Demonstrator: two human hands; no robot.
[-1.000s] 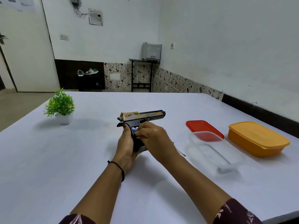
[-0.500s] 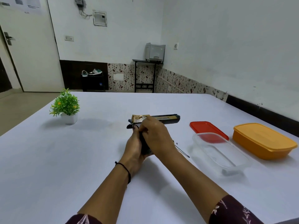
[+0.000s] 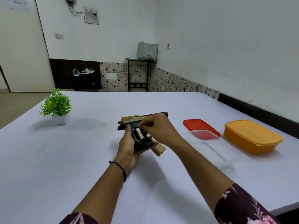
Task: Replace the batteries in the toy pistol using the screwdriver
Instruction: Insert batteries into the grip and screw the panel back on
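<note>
White-walled room; pale worktop (image 3: 48, 159). Black-and-gold plastic toy pistol (image 3: 142, 139) sits just left of the clear lidless plastic box (image 3: 210, 147). Left hand (image 3: 129, 147) is closed around its grip. Right hand (image 3: 160, 128), which covered the grip half a second ago, has lifted; its fingertips (image 3: 143, 126) pinch at the top of a white cylindrical battery (image 3: 140, 133) in the now exposed compartment. Gold cover panel (image 3: 159, 149) lies under the pistol. Judgement: battery swap underway; screwdriver not visible.
</note>
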